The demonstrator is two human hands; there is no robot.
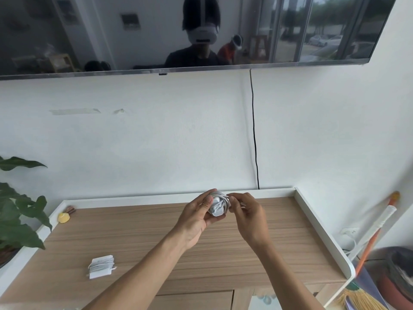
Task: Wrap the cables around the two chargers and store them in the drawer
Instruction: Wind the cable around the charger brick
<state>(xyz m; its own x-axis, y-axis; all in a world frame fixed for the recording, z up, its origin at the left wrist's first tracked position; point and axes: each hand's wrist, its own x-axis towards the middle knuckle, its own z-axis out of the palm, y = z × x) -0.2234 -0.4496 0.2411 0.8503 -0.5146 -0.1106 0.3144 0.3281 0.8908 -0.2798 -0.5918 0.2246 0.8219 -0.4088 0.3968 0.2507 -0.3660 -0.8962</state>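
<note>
Dark TV (pixel 134 34) on the white wall, black cord (pixel 254 130) hanging from it to the cabinet's back edge. Wood-top cabinet (pixel 257 260) with white raised rim; plant (pixel 17 211) at left, broom (pixel 366 249) at right. Both hands raised together over the cabinet top: left hand (pixel 196 217) cupped round a white charger (pixel 218 205) with cable coiled on it, right hand (pixel 248 212) pinching the cable at the charger's top. Second charger (pixel 101 266), already wrapped, lies on the cabinet top at front left, well apart from the hands.
</note>
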